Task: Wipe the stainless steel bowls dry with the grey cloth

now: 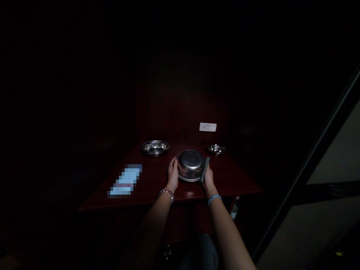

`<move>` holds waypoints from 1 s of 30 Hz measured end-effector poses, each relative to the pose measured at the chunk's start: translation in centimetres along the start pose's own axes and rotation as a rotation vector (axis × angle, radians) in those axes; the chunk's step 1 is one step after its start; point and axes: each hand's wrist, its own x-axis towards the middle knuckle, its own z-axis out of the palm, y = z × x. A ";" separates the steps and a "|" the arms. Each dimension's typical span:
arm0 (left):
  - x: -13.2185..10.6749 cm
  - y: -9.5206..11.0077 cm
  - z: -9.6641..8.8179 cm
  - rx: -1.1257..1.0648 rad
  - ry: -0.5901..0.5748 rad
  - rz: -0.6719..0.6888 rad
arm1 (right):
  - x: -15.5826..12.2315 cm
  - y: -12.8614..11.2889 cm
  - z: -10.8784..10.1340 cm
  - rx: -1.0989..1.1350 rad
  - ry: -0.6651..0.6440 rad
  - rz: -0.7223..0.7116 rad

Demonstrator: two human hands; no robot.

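A shiny metal bowl [191, 164] is turned with its base up, between my two hands over the front half of a dark red table [157, 182]. My left hand [173, 175] grips its left side, fingers at the rim. On the right side, my right hand [208, 177] holds a folded grey-green cloth [205, 169] against the bowl. Whether the bowl's rim touches the tabletop, I cannot tell. Behind it to the left sits a wide, shallow metal bowl [155, 149], and a smaller metal bowl [216, 150] stands to the back right.
A pixelated pale blue rectangle [125, 181] lies on the table's left part. A white power socket [208, 127] is on the back panel. Below the table's right edge stands a bottle [234, 209]. A slanting dark frame [281, 213] borders the right side. Surroundings are very dark.
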 end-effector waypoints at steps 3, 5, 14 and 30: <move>-0.2 0.4 0.2 0.030 0.039 -0.027 | 0.0 -0.1 0.1 0.005 0.028 0.015; -0.3 0.7 0.2 0.048 0.076 -0.060 | 0.0 -0.1 0.1 0.025 0.039 0.020; -0.4 0.6 0.0 0.060 0.072 -0.084 | -0.3 -0.4 0.3 0.035 0.016 -0.008; -0.6 1.1 0.2 0.061 0.040 -0.036 | -0.6 -0.7 0.4 0.000 0.019 -0.047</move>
